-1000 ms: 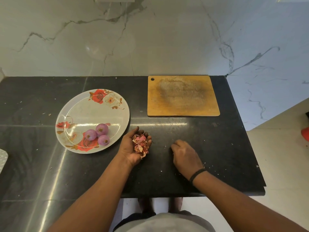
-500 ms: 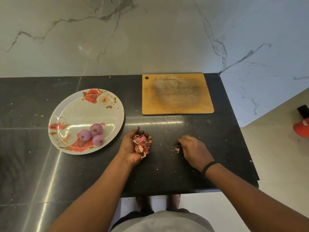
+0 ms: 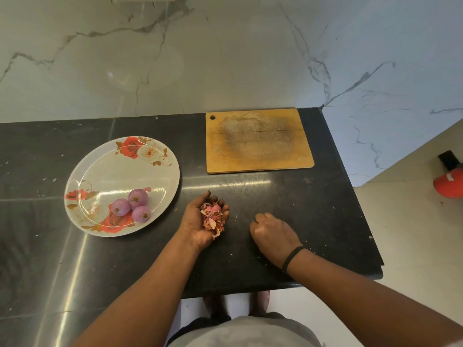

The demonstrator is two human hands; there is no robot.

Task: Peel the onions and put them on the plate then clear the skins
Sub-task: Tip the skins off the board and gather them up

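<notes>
Left hand (image 3: 204, 221) cupped palm-up as a bin for gathered skins (image 3: 212, 217); at its 3 o'clock, right hand (image 3: 271, 231) curls knuckles-up, apparently pinching scraps off counter (image 3: 313, 209), contents unseen.

Black stone counter (image 3: 288, 196), polished, scuffed. A floral plate (image 3: 105, 176) sits on it to the left of the left hand (image 3: 200, 221). A worn wooden board (image 3: 259, 141) lies flat beyond both hands, against the wall. Small skin scraps (image 3: 236, 217) dot the surface between the hands and around the right hand (image 3: 273, 232), which rests on the counter.
</notes>
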